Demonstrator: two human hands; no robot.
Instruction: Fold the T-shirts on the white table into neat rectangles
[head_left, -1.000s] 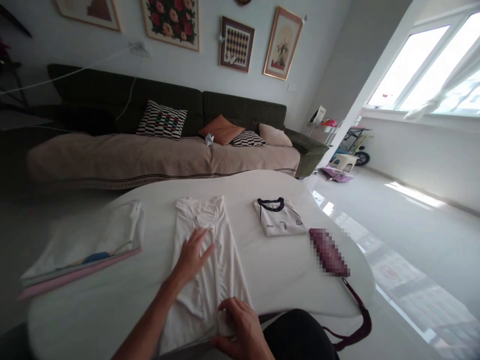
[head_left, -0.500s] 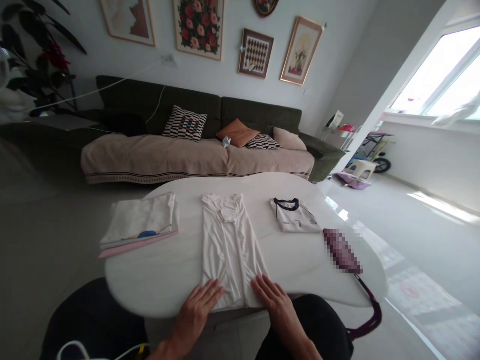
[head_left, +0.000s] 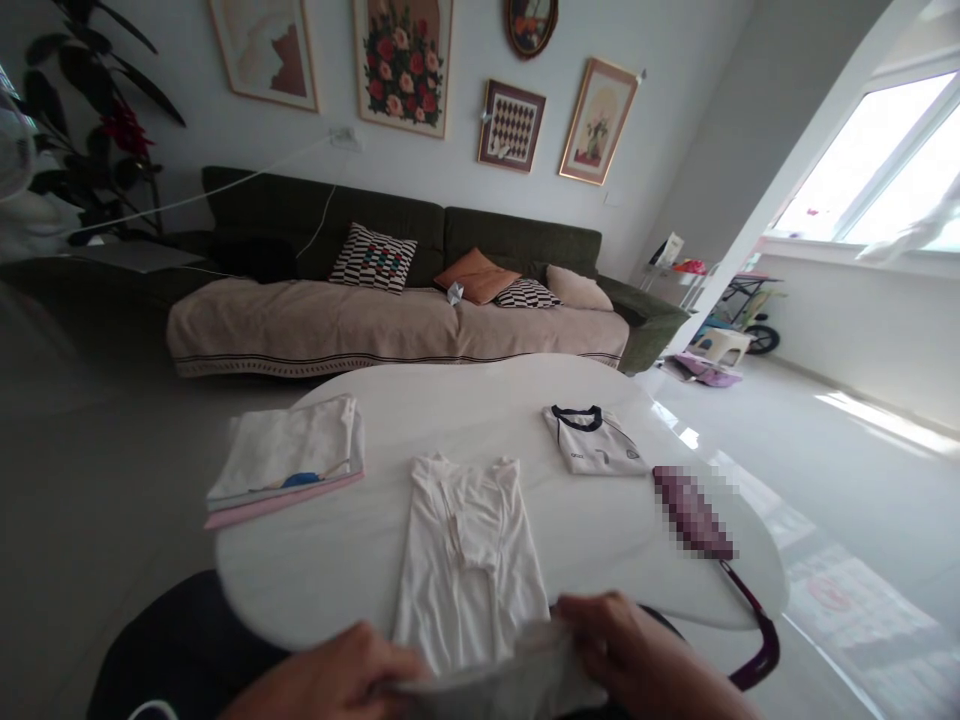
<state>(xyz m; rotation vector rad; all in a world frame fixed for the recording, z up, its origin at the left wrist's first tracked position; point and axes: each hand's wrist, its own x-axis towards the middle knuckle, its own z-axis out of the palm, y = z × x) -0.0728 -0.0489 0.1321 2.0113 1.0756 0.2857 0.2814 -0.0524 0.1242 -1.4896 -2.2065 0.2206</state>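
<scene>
A white shirt (head_left: 469, 540) lies lengthwise on the pale oval table (head_left: 315, 570), its collar end pointing away from me. Its near end is lifted off the table edge, pinched between my left hand (head_left: 345, 670) and my right hand (head_left: 622, 640). Both hands are closed on the fabric and slightly blurred. A folded white T-shirt with a dark collar (head_left: 600, 450) rests at the back right. To the left is a stack of folded clothes (head_left: 285, 450), white on top and pink at the bottom.
A purple object with a pixelated head (head_left: 690, 510) and a curved dark handle (head_left: 761, 640) lies at the table's right edge. Behind the table stands a green sofa (head_left: 517, 235) with a beige cover and several cushions. My dark-clad knee (head_left: 180, 640) is at lower left.
My hands were lying flat on the shirt's near end; now they grip that end and lift it toward me. The shirt's collar end has slid nearer across the table.
</scene>
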